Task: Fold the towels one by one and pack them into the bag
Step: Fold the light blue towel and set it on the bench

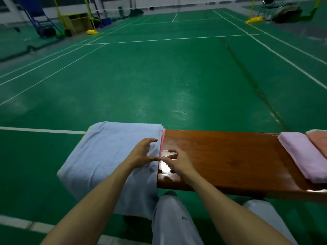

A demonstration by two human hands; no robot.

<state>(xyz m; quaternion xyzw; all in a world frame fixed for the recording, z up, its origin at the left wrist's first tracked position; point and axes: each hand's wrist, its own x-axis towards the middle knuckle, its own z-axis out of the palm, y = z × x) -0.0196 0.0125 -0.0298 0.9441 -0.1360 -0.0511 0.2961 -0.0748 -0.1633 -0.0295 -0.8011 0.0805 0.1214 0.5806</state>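
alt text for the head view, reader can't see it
A left hand and right hand meet at the edge of a light blue towel draped over a wooden bench on a green sports court. A folded lilac towel and a salmon towel lie farther right.

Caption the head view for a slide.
Left hand on the blue towel, right hand beside it on the wooden bench; folded pink towel nearby.

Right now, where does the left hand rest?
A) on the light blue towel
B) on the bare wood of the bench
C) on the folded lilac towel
A: the left hand lies spread on the light blue towel near its right edge; the folded lilac towel sits apart at the right end of the bench.
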